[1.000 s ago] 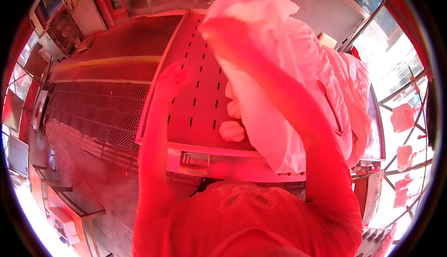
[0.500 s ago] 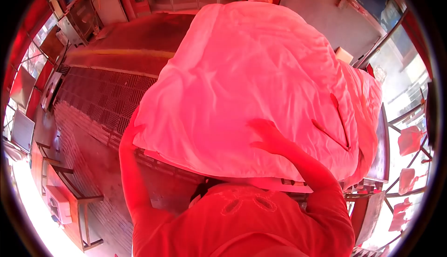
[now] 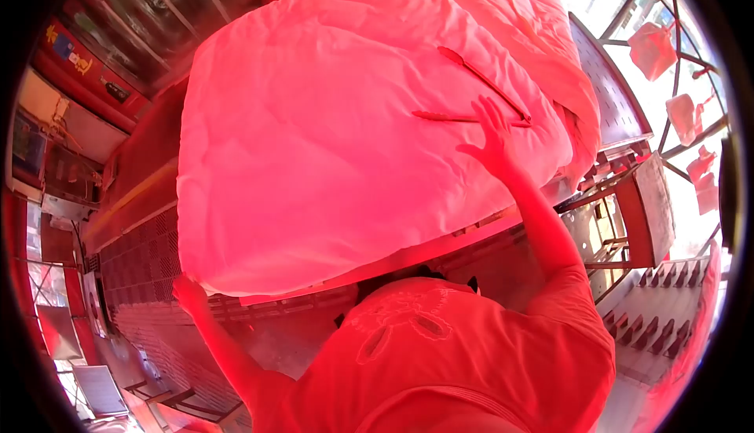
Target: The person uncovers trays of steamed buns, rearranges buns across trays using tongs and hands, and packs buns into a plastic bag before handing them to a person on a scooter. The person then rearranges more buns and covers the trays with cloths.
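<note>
A thick quilted cloth (image 3: 314, 135), tinted pink by the light, lies spread over the table in front of me. My left hand (image 3: 189, 293) is at its near left corner; its fingers are too unclear to tell whether they grip the edge. Above the right part of the cloth, my right hand (image 3: 495, 136) is open with fingers spread, holding nothing. Long tongs (image 3: 491, 87) rest on the cloth just beyond that hand, their two arms apart and their joined end to the right.
A perforated tray surface (image 3: 609, 80) shows past the cloth's right side. Below it stands a wooden stool (image 3: 646, 209). Several bags hang at the right, one of them a pale bag (image 3: 652, 50). Slatted flooring (image 3: 149, 260) lies to the left.
The cloth was pulled toward me and left, covering the slotted surface and the pale lumps. My right hand has moved to beside the tongs. The view has turned right.
</note>
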`<state>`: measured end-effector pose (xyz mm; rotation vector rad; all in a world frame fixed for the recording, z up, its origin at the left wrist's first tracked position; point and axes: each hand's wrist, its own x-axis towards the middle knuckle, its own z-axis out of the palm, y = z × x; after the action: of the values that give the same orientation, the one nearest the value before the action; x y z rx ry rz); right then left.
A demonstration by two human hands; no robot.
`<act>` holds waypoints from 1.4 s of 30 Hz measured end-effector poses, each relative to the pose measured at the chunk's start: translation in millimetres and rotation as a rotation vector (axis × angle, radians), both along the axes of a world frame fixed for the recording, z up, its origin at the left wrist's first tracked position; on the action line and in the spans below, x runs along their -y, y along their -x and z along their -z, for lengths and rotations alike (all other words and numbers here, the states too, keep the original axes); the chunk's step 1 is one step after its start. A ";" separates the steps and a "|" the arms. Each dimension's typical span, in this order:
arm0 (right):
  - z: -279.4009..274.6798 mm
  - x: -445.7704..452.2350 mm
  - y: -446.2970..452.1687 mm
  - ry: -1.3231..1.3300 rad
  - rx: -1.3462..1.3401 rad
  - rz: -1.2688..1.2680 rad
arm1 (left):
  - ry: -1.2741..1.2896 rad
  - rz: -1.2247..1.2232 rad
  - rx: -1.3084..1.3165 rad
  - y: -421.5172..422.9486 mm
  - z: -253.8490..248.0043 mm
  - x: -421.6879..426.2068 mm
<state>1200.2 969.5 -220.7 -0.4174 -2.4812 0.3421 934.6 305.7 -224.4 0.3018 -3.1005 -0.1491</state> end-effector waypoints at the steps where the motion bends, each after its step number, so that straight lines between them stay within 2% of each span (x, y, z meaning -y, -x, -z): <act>1: 16.8 -44.0 -7.1 0.017 -0.024 0.067 | 0.101 0.078 -0.176 -4.0 -3.3 -19.7; 2: 13.1 -62.2 -11.6 0.004 0.104 0.197 | 0.194 0.147 -0.353 -11.4 -1.6 -39.0; 3: 7.7 -77.0 -14.9 -0.012 0.223 0.324 | 0.179 0.203 -0.390 -20.8 5.7 -65.1; 6: -5.8 -100.7 -5.2 0.106 0.361 0.291 | 0.129 0.391 -0.492 -31.8 30.3 -133.3; 10: -11.9 -95.1 9.6 0.307 0.547 0.295 | 0.012 0.359 -0.327 -43.1 68.7 -143.0; 12: -4.2 -77.8 20.7 0.405 0.476 0.248 | -0.031 0.336 -0.307 -41.2 75.1 -141.7; 16: 4.1 -21.4 6.7 0.202 0.600 0.091 | -0.106 0.292 -0.316 -39.7 86.0 -137.0; 21: 34.0 -109.1 -65.1 0.403 -0.150 0.057 | -0.245 0.272 -0.364 -32.9 99.1 -126.5; 22: 22.8 -139.1 -95.8 0.253 -0.229 0.284 | -0.305 0.276 -0.390 -36.5 98.6 -128.3; 23: 13.4 -174.2 -123.4 0.170 -0.371 0.360 | -0.367 0.304 -0.445 -43.9 97.6 -130.8; 24: 33.6 -220.6 -148.3 0.288 -0.390 0.629 | -0.444 0.364 -0.533 -56.8 92.9 -140.0; 25: 17.7 -233.1 -177.6 0.437 -0.384 0.801 | -0.531 0.438 -0.612 -77.9 88.6 -154.3; 26: 56.2 -298.7 -208.9 0.466 -0.363 0.923 | -0.611 0.495 -0.614 -107.7 77.0 -177.2; 28: 84.2 -349.8 -242.7 0.278 -0.362 1.155 | -0.750 0.562 -0.458 -180.9 42.0 -248.5; 30: 96.6 -388.4 -252.5 0.516 -0.238 1.075 | -0.963 0.655 -0.224 -269.1 7.2 -346.3; 32: 93.5 -409.0 -257.9 0.754 -0.126 0.929 | -1.154 0.855 0.043 -331.2 16.5 -425.4; 33: 117.5 -436.1 -242.7 0.680 -0.113 0.965 | -1.193 0.924 0.259 -362.5 12.1 -474.9; 34: 135.4 -452.5 -229.7 0.856 -0.260 0.899 | -1.220 0.985 0.476 -395.5 6.3 -521.3; 35: 148.9 -470.1 -219.5 1.021 -0.250 0.859 | -1.301 0.933 0.723 -420.7 28.1 -564.3; 36: 157.0 -477.6 -216.4 1.378 -0.245 0.613 | -1.344 0.947 0.891 -440.3 49.3 -607.4; 37: 148.4 -465.1 -218.0 1.562 -0.287 0.381 | -1.406 0.871 0.954 -456.5 68.5 -652.6; 38: 174.8 -480.4 -214.8 1.718 -0.287 0.290 | -1.458 0.781 1.034 -471.9 84.9 -690.0; 40: 153.1 -495.3 -211.1 1.798 -0.391 0.213 | -1.698 0.553 1.129 -488.4 108.7 -751.1; 42: 85.7 -512.0 -210.0 1.742 -0.535 0.113 | -1.641 0.593 1.051 -482.9 119.5 -790.3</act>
<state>1410.3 1481.5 -306.3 -0.8981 -1.0619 2.1526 1417.5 1096.0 -344.0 -0.8153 -2.5323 -3.2620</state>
